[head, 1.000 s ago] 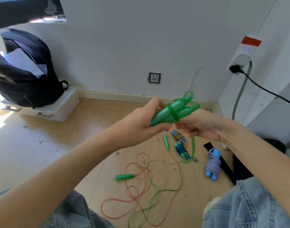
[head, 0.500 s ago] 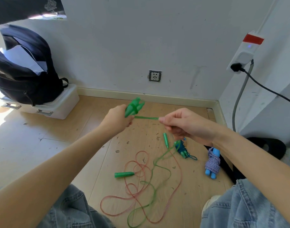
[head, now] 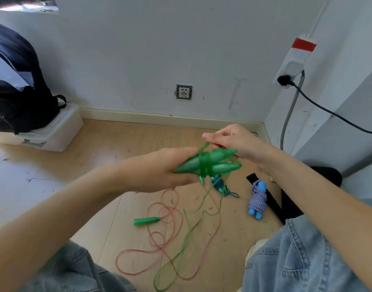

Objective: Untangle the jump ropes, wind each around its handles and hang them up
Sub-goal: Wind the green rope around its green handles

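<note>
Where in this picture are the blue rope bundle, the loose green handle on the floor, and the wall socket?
blue rope bundle (head: 257,200): head view, on its striped wound middle.
loose green handle (head: 146,220): head view, on the middle of its body.
wall socket (head: 183,92): head view, on the centre of its faceplate.

Wooden floor (head: 109,165), scattered with small debris. At far left, a white box (head: 54,133). Near the middle, a loose green handle (head: 146,220) among pink rope (head: 159,245) and green rope (head: 180,249) loops. Farther right, a blue bundle (head: 219,185), then a blue-and-white wound rope (head: 257,200).
</note>
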Demonstrator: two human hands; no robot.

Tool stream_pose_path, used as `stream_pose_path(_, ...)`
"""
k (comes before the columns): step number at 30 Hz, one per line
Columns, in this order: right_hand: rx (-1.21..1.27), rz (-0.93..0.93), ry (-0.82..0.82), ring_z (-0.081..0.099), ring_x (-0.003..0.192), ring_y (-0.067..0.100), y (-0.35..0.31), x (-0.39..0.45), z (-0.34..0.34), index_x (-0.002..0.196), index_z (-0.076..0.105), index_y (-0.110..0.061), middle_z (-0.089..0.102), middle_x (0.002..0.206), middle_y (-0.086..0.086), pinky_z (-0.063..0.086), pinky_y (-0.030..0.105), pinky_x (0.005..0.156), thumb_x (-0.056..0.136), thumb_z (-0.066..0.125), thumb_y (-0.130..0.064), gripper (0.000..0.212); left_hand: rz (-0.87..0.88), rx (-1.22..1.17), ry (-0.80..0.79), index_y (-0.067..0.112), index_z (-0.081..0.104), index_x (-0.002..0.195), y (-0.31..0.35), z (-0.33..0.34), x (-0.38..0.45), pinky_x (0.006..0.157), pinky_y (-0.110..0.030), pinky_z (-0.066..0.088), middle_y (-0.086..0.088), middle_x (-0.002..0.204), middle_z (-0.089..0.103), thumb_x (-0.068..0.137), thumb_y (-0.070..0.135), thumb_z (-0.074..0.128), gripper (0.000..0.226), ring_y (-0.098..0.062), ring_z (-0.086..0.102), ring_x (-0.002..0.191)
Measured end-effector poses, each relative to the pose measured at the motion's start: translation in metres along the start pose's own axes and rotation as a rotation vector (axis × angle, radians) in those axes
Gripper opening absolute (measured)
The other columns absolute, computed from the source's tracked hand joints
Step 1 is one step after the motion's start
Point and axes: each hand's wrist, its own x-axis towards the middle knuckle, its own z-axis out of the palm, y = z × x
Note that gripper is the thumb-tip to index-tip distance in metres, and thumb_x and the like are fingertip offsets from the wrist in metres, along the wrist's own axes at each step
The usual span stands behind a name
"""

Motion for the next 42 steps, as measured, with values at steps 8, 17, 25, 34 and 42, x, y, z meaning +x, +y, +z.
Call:
stream_pose_path(8, -0.036, 0.197, -0.353, 0.021, 0.035, 0.01, 0.008, 0.003, 0.009, 0.042, 0.043, -0.021, 0.028, 0.036, -0.008, 0.025, 0.018, 0.04, 0.088, 0.049, -0.048, 0.054, -0.288, -0.561, 0.445, 0.015, 0.042, 0.118, -0.017, 0.001, 0.012, 0.055, -0.02, 0.049, -0.001, 0.079, 0.063, 0.088, 0.014, 0.059, 0.035, -0.006, 0.055, 0.06)
stream_pose_path(17, 0.471, 0.068, -0.327, 0.052, 0.062, 0.013, 0.008, 0.001, 0.016, 0.109, 0.056, 0.001, 0.053, 0.071, 0.005, 0.044, 0.029, 0.07, 0.096, 0.036, -0.01, 0.026, -0.287, -0.734, 0.476, 0.008, 0.057, 0.103, -0.033, -0.004, 0.014, 0.055, -0.015, 0.048, -0.004, 0.083, 0.065, 0.09, 0.014, 0.055, 0.014, -0.003, 0.06, 0.064)
stream_pose_path(25, 0.08, -0.022, -0.398, 0.021, 0.046, 0.01, -0.002, -0.004, 0.016, 0.069, 0.06, -0.016, 0.029, 0.051, -0.007, 0.023, 0.017, 0.04, 0.095, 0.047, -0.027, 0.032, -0.573, -0.575, 0.835, 0.003, 0.038, 0.115, -0.077, -0.024, 0.014, 0.057, -0.021, 0.044, -0.005, 0.082, 0.057, 0.093, 0.012, 0.051, 0.027, -0.011, 0.051, 0.065)
stream_pose_path(34, -0.702, 0.092, -0.224, 0.058, 0.079, 0.009, 0.017, 0.004, 0.003, 0.098, 0.068, -0.016, 0.07, 0.099, 0.004, 0.043, 0.024, 0.071, 0.09, 0.056, -0.026, 0.017, -0.464, -0.081, 0.328, 0.015, 0.041, 0.107, -0.069, -0.025, 0.003, 0.049, -0.013, 0.042, 0.003, 0.082, 0.065, 0.092, 0.022, 0.054, 0.021, -0.005, 0.055, 0.061)
stream_pose_path(42, -0.385, -0.215, -0.214, 0.045, 0.114, 0.0, -0.001, 0.003, 0.021, 0.131, 0.045, -0.025, 0.049, 0.133, -0.011, 0.034, 0.013, 0.092, 0.092, 0.052, -0.021, 0.041, -0.46, 0.609, -0.279, 0.011, 0.056, 0.109, -0.043, -0.001, 0.008, 0.066, -0.015, 0.041, 0.005, 0.087, 0.053, 0.095, 0.015, 0.042, 0.02, -0.008, 0.05, 0.075)
